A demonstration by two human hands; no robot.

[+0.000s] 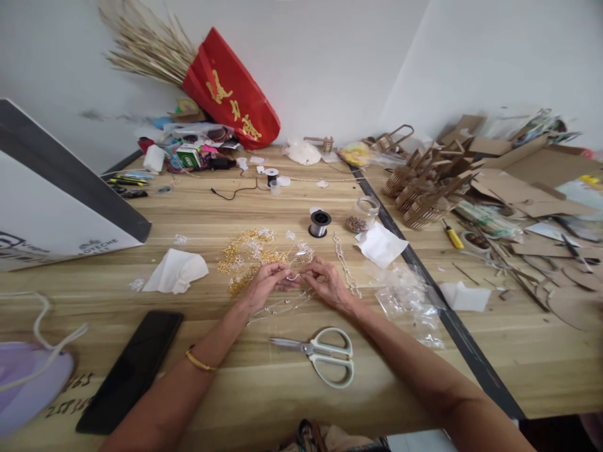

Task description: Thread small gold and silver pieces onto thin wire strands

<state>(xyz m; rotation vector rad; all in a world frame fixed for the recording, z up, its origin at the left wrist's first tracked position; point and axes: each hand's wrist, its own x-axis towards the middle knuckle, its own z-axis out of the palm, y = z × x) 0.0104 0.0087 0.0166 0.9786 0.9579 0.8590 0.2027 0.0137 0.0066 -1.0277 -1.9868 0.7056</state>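
Note:
Over the middle of the table, my left hand (267, 285) and my right hand (326, 284) are close together with fingertips pinched. Between them runs a thin pale strand (294, 277), and both hands grip it; its exact kind is too small to make out. Just behind the hands lie gold beads (230, 258) and clear beads (257, 248) in loose clusters. A beaded chain (282, 307) stretches below my fingers, and another pale chain (346, 267) lies right of my right hand. White-handled scissors (308, 348) rest nearer to me, blades pointing left.
A wire spool (320, 227) and a jar (367, 208) stand behind. Plastic bags (409, 298) and small bamboo baskets (424, 194) are at right. At left are a tissue (176, 271), a phone (136, 367) and a large box (61, 207).

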